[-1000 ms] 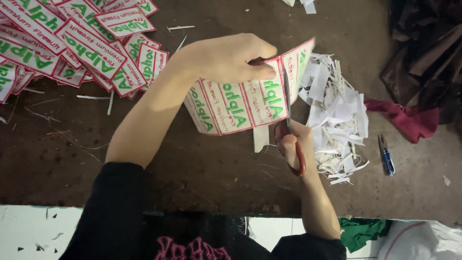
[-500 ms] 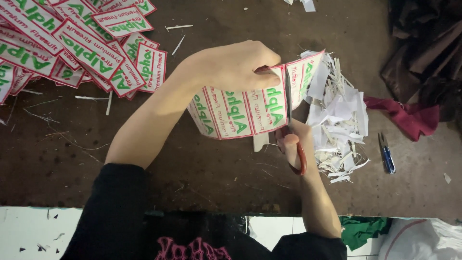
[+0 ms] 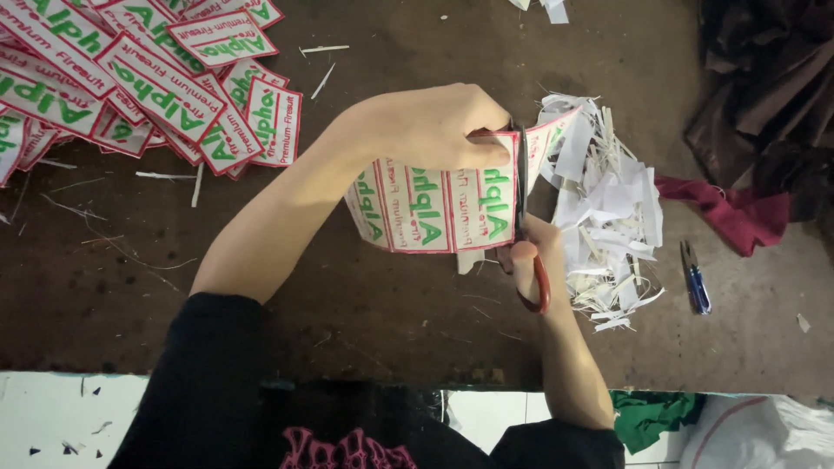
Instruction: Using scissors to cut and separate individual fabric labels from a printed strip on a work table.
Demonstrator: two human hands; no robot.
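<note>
My left hand (image 3: pixel 430 126) grips the top edge of a strip of white labels (image 3: pixel 434 208) with red borders and green print, held above the dark brown table (image 3: pixel 365 304). My right hand (image 3: pixel 532 252) holds red-handled scissors (image 3: pixel 526 226) whose blades run up along a red border near the strip's right end. The rightmost label (image 3: pixel 547 143) sticks out past the blades. A small white offcut (image 3: pixel 469 259) hangs below the strip.
Several cut labels lie in a heap (image 3: pixel 130 78) at the top left. A pile of white paper trimmings (image 3: pixel 608 208) sits right of the scissors. Small blue snips (image 3: pixel 695 278), a red cloth (image 3: pixel 734 213) and dark cloth (image 3: pixel 764 95) lie at right.
The strip has slid left through the scissors and my left hand has shifted with it. The blades now sit further up the cut line near the strip's right end.
</note>
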